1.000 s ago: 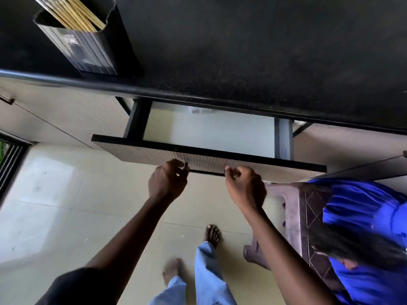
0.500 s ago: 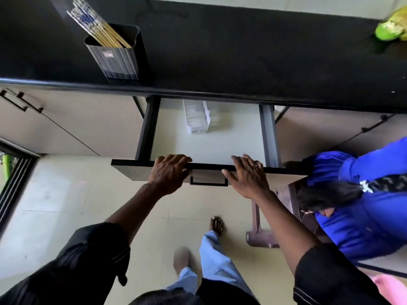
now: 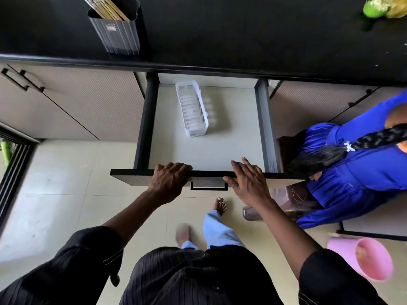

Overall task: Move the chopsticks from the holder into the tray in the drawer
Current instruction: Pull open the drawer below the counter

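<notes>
**user1:** Under the counter (image 3: 242,36) the drawer (image 3: 220,150) has come way out compared with a second ago. Back then you only saw a sliver of the inside, and half a second ago just the near end of the white tray (image 3: 192,108). Now the whole tray shows, lying lengthwise toward the back left of the drawer floor, and it looks empty.

**user2:** So the opening part is basically done?

**user1:** I'd say so. Left hand (image 3: 168,181) is curled over the top of the front panel, fingers hooked on the edge. Right hand (image 3: 248,181) has gone from gripping to lying flat with fingers spread on that same edge, so it's holding nothing.

**user2:** And the chopsticks?

**user1:** Chopsticks (image 3: 108,7) haven't budged. They stand bunched in the dark ribbed holder (image 3: 119,31) up on the counter, back left, above and well apart from the tray. None have been moved yet.

**user2:** Next move?

**user1:** My guess is one hand lets go and reaches up for the bunch. The tray is narrow, so they'd want to go in lined up along it.
</notes>
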